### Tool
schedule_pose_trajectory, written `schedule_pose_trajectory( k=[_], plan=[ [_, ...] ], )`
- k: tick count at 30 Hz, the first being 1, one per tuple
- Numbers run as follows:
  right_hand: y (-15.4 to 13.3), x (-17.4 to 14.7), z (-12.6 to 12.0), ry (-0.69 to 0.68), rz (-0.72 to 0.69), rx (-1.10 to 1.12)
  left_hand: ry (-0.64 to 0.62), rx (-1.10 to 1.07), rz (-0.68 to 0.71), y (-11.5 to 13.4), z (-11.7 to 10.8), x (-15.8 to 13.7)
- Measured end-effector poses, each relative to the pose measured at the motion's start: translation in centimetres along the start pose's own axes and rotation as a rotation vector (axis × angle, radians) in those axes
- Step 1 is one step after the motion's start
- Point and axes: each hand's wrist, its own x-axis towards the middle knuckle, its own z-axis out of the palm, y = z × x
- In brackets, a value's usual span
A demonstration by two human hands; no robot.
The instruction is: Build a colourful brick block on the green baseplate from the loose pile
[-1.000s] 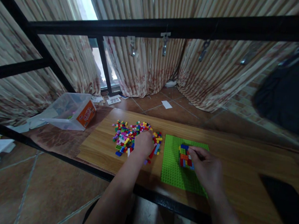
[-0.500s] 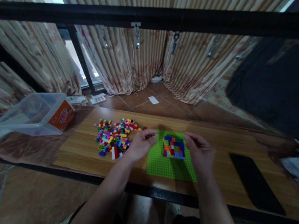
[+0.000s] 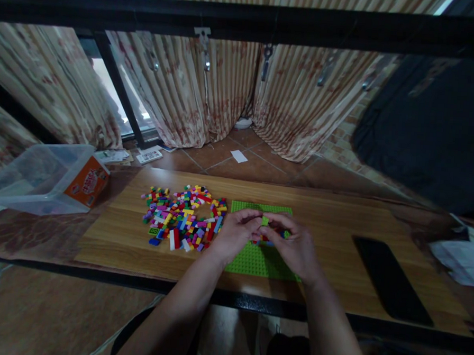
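My left hand (image 3: 240, 231) and my right hand (image 3: 293, 244) meet above the green studded baseplate (image 3: 252, 262). A small lime-green toy brick (image 3: 265, 221) shows between their fingertips, with the fingers of both hands closed about it. Beneath them, mostly hidden by the fingers, is a multicoloured brick build (image 3: 266, 242) on the baseplate. Another bit of lime green shows by the right fingers, too small to make out. Just left of my left hand spreads a pile of loose toy bricks (image 3: 187, 225) in many colours.
A clear plastic bin (image 3: 42, 180) with an orange label stands at the far left. On the right of the wooden board (image 3: 330, 214) lies a flat black slab (image 3: 392, 281). White crumpled material (image 3: 455, 260) sits beyond it. A black bar (image 3: 245, 21) crosses overhead.
My hands were apart on either side of the brick build; they have come together over it, covering most of it. The lime-green brick now shows between the fingers. The view has shifted slightly.
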Motion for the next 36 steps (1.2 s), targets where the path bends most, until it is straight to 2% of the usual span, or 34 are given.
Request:
schedule_pose_trajectory(
  k=[3, 6, 9, 14, 17, 21, 25, 29, 36],
  plan=[
    [0.8, 0.1, -0.8, 0.065, 0.027, 0.000, 0.030, 0.053, 0.002, 0.1, 0.0, 0.1],
    [1.7, 0.1, -2.1, 0.205, 0.108, 0.030, 0.049, 0.113, 0.039, 0.3, -0.2, 0.3],
    [2.4, -0.2, -3.6, 0.283, 0.210, 0.046, -0.037, 0.189, 0.040, 0.4, -0.4, 0.3],
    [2.8, -1.4, -4.9, 0.174, 0.368, -0.046, -0.265, 0.348, -0.040, -0.3, 0.0, -0.5],
    [2.6, -1.9, -4.7, 0.111, 0.402, -0.084, -0.373, 0.426, -0.066, -0.9, 0.7, -1.0],
    [2.3, -2.0, -3.9, 0.099, 0.407, -0.160, -0.489, 0.534, -0.044, -1.6, 1.0, -1.1],
    [2.4, -2.0, -3.2, 0.055, 0.380, -0.240, -0.525, 0.599, -0.008, -1.9, 0.8, -1.2],
    [2.4, -2.1, -2.9, 0.007, 0.354, -0.311, -0.509, 0.627, -0.011, -2.1, 0.8, -1.4],
    [2.3, -1.5, -2.2, 0.063, 0.382, -0.361, -0.475, 0.596, 0.001, -2.5, 0.8, -1.4]
  ],
)
